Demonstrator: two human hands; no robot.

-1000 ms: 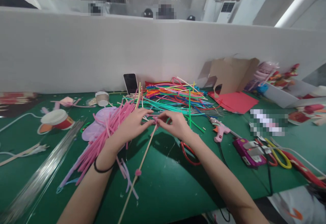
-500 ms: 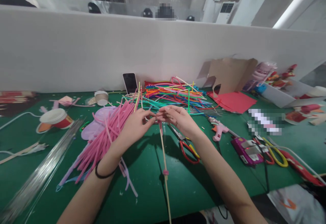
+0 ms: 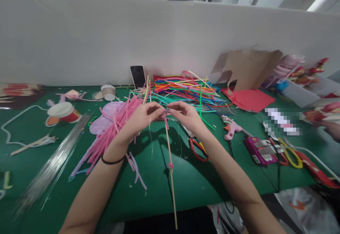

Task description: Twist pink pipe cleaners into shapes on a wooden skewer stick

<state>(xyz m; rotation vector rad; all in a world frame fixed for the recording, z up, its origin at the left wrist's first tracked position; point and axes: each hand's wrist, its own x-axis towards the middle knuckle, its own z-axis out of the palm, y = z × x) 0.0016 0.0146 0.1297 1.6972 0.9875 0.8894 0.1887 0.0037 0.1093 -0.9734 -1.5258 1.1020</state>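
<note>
My left hand [image 3: 146,115] and my right hand [image 3: 187,117] meet over the table, thumbs and fingers pinched close together. Between the fingertips is the top of a thin wooden stick [image 3: 171,182] with a pink pipe cleaner [image 3: 166,121] at it. From each hand hangs an end of a fine clear thread [image 3: 151,136]; fingers partly hide where it meets the pipe cleaner. Lower on the stick sits a small pink ring [image 3: 170,166]. Beside my left arm lies a bundle of pink pipe cleaners [image 3: 114,131]. Red-handled scissors [image 3: 198,150] lie by my right forearm.
Behind my hands is a heap of coloured pipe cleaners [image 3: 186,88]. A pink glue gun [image 3: 232,129] and a purple power strip [image 3: 257,152] are at right. Thin wires [image 3: 58,159] and a paper cup [image 3: 65,112] lie left. A phone [image 3: 138,76] leans on the partition. Another person's hand [image 3: 329,129] shows at far right.
My view has tilted down. My right fingers, stretched out before, are now bent into a pinch at the stick's top. The clear thread ends now show below both hands.
</note>
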